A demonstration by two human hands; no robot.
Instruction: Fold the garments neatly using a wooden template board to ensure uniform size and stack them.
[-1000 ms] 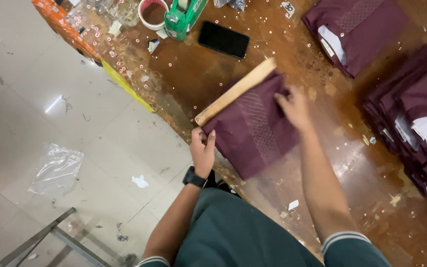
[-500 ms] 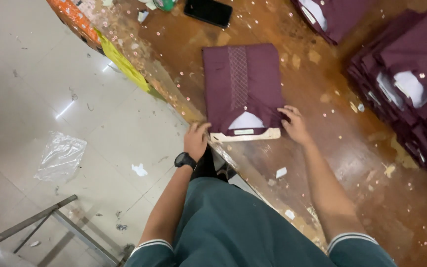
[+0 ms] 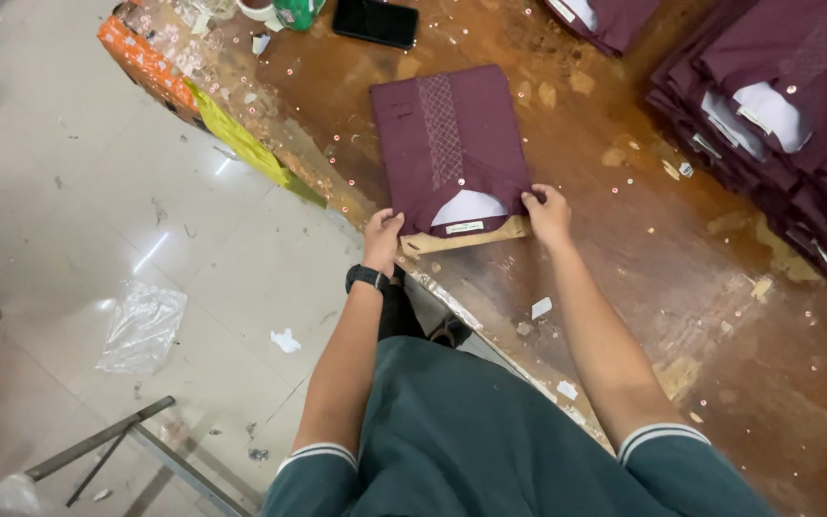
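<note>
Now two hands, left hand (image 3: 382, 236) and right hand (image 3: 547, 211), grip one folded garment (image 3: 452, 144).

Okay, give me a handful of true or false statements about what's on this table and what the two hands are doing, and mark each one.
1. Both hands grip the near edge of the folded maroon garment. True: the left hand is at one near corner, the right hand at the other.
2. The garment lies on the floor. False: it lies on the brown table.
3. A black phone lies beyond the garment. True.
4. The left wrist is bare. False: it wears a black watch.
5. A stack of folded maroon garments sits to the right. True.
</note>
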